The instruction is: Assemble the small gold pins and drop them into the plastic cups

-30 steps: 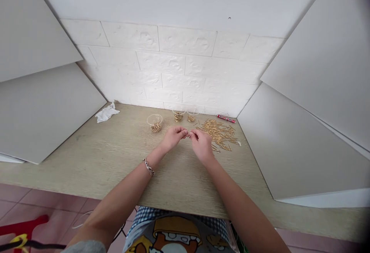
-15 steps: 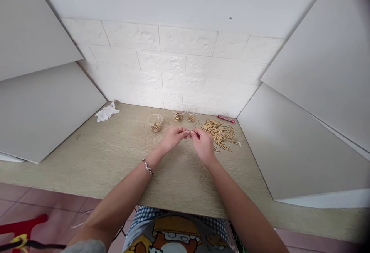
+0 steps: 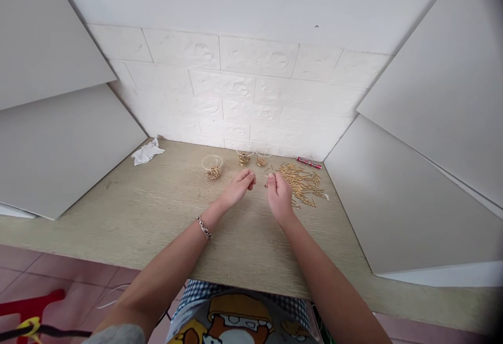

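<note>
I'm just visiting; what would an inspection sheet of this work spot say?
Surface: wood-grained table, specked in part.
Work items: loose golden pins at right; three clear cups holding golden pieces.
Clutter: white tissue far left; red tube behind the pins.
Grip: left hand and right hand curled shut, apart; tiny piece pokes from the right, left's contents unclear.
Cables: dark cord, low left.
Surroundings: white brick-patterned wall behind, grey panels both sides.

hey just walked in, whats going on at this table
A person is working over a table. The left hand and right hand are both closed and held slightly apart; anything they grip is too small to identify. Slim gold-coloured sticks lie loose beside the right hand, and three clear cups holding gold-coloured pieces stand farther back.
</note>
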{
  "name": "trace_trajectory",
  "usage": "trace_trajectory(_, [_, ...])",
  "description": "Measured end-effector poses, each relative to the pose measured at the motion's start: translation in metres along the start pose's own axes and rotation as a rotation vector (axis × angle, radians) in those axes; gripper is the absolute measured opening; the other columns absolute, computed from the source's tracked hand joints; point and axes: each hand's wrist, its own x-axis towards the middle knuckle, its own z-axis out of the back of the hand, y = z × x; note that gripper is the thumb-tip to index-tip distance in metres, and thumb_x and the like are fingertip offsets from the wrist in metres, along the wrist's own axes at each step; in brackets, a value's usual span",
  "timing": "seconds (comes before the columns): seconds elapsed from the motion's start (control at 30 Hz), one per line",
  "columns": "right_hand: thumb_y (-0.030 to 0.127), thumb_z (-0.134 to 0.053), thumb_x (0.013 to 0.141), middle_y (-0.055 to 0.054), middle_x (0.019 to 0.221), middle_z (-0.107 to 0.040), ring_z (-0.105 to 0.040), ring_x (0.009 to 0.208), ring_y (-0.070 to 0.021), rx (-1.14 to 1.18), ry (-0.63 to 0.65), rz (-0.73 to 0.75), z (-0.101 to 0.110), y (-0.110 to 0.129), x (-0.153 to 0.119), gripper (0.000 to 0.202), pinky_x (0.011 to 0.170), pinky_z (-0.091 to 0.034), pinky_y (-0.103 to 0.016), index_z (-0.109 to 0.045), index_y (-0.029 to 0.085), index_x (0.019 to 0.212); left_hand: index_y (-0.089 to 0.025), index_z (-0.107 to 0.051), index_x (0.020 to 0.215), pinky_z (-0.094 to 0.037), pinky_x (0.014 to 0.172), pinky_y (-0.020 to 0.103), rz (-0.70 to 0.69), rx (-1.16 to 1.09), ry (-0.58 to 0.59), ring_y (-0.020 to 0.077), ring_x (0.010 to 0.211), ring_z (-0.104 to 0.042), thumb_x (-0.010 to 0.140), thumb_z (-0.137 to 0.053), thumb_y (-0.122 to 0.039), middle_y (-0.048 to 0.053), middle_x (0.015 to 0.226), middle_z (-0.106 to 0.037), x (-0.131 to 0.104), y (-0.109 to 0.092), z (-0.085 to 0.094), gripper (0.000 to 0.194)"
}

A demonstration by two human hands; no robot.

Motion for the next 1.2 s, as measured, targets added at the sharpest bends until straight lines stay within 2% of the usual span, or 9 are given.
trace_trajectory(0.13, [0.033, -0.039, 0.085, -0.002, 0.072, -0.06, -0.053, 0.063, -0.0139, 0.072, 0.011, -0.013, 0.0, -0.001, 0.004, 0.021, 0.061, -0.039, -0.025, -0.054, 0.018, 0.08, -0.017, -0.048, 0.072, -0.035, 0.061, 0.024, 0.004, 0.011, 0.011, 0.0102, 0.061, -0.041, 0.082, -0.041, -0.038, -0.003, 0.061, -0.043, -0.002, -0.005, -0.002, 0.025])
trace_trajectory(0.27, [0.028, -0.047, 0.08, -0.003, 0.076, -0.064, -0.055, 0.064, -0.014, 0.08, 0.04, 0.006, -0.001, -0.004, 0.005, 0.016, 0.063, -0.043, -0.026, -0.059, 0.017, 0.081, -0.017, -0.048, 0.074, -0.037, 0.064, 0.025, -0.011, 0.007, 0.029, 0.0102, 0.065, -0.042, 0.08, -0.045, -0.037, -0.002, 0.07, -0.046, -0.001, -0.003, -0.003, 0.021])
trace_trajectory(0.5, [0.025, -0.046, 0.08, -0.004, 0.076, -0.065, -0.057, 0.063, -0.0145, -0.006, 0.061, 0.092, -0.002, -0.006, 0.004, 0.017, 0.062, -0.045, -0.027, -0.063, 0.018, 0.08, -0.017, -0.048, 0.075, -0.039, 0.065, 0.026, 0.0, 0.056, 0.019, 0.0107, 0.066, -0.043, 0.079, -0.047, -0.035, -0.001, 0.07, -0.047, 0.004, 0.006, 0.0, 0.019])
trace_trajectory(0.8, [0.023, -0.043, 0.083, -0.005, 0.078, -0.065, -0.058, 0.067, -0.0157, -0.111, 0.084, 0.209, -0.004, -0.006, 0.002, 0.02, 0.065, -0.045, -0.028, -0.063, 0.018, 0.082, -0.017, -0.049, 0.071, -0.037, 0.062, 0.024, 0.031, 0.0, -0.005, 0.0104, 0.062, -0.042, 0.08, -0.042, -0.039, -0.002, 0.064, -0.045, -0.001, -0.004, -0.004, 0.025])
trace_trajectory(1.2, [0.023, -0.043, 0.082, -0.005, 0.077, -0.065, -0.058, 0.068, -0.016, -0.029, 0.149, 0.15, -0.002, -0.003, 0.003, 0.021, 0.066, -0.044, -0.028, -0.063, 0.019, 0.081, -0.017, -0.052, 0.065, -0.035, 0.061, 0.024, 0.013, 0.004, -0.017, 0.0111, 0.061, -0.04, 0.077, -0.046, -0.044, -0.003, 0.059, -0.045, 0.0, -0.002, -0.001, 0.031])
